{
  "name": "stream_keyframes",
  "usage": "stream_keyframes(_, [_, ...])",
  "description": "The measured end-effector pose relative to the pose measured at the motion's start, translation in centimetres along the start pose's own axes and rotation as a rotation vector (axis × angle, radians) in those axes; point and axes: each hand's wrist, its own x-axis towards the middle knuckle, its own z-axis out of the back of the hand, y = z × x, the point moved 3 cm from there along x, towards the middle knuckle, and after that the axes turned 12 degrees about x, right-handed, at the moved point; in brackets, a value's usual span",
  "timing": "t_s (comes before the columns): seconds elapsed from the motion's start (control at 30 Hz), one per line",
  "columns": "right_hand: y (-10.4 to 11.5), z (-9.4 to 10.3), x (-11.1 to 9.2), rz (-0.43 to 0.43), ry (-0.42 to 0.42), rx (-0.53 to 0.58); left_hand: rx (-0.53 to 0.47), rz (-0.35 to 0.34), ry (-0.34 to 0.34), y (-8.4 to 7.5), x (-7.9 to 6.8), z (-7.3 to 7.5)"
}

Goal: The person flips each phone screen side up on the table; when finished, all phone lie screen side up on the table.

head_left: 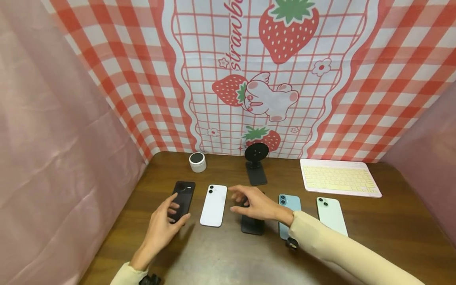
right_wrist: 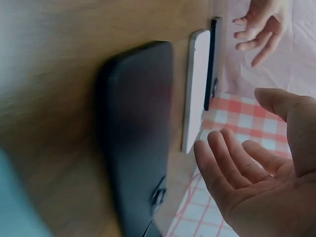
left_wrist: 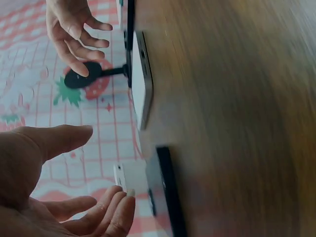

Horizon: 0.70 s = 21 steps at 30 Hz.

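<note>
My left hand [head_left: 161, 228] is over the black phone [head_left: 186, 194] at the left of the row, thumb and fingers spread apart with nothing between them. In the left wrist view its fingers hang beside that phone's edge. The white phone [head_left: 213, 206] lies face down between my two hands. Above a second dark phone [head_left: 253, 225] hovers my right hand [head_left: 259, 204], partly covering it, fingertips pointing toward the white phone. Seen from the right wrist, the fingers are loosely bent and hold nothing, with the dark phone [right_wrist: 140, 123] beside them.
A blue phone [head_left: 292, 202] and a pale green phone [head_left: 332, 215] lie to the right, the blue one partly under my right forearm. Behind stand a small white cylinder [head_left: 198, 163] with a dark top, a black stand [head_left: 256, 174] with a round head, and a pink-edged keyboard [head_left: 340, 178].
</note>
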Motion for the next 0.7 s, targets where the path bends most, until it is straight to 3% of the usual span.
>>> stream_keyframes(0.17, [0.1, -1.1, 3.3, 0.001, 0.025, 0.006, 0.026, 0.071, 0.041, 1.7, 0.2, 0.3])
stream_keyframes(0.5, [-0.3, -2.7, 8.8, -0.02, 0.006, 0.018, 0.042, 0.211, 0.177, 2.8, 0.5, 0.5])
stream_keyframes(0.7, [-0.6, -4.2, 11.8, -0.058, -0.012, 0.077, 0.075, 0.192, 0.214, 3.2, 0.7, 0.2])
